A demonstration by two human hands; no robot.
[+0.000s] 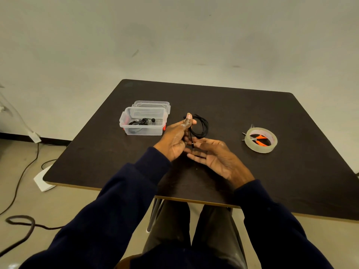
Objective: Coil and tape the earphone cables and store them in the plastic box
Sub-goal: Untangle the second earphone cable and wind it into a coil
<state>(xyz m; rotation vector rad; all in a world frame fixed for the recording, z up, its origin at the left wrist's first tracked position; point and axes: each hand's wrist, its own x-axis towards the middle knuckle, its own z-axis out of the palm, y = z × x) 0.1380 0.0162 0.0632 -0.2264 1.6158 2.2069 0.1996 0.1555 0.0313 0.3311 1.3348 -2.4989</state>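
My left hand (pixel 175 137) pinches a coiled black earphone cable (pixel 202 126) between thumb and fingers, above the middle of the dark table (pixel 242 113). The loops hang to the right of the thumb, and the cable's plug end dangles down toward my right hand (pixel 215 156). That hand lies palm up with straight fingers just below the plug. A clear plastic box (pixel 142 121) with red latches stands to the left, holding a black earphone bundle (pixel 141 121). Its clear lid (pixel 153 104) leans behind it.
A roll of clear tape (pixel 261 140) lies at the right of the table, with small orange-handled scissors (pixel 257 140) inside its ring. Cables trail over the floor at the left, near a white block (pixel 43 179). My knees are under the table's near edge.
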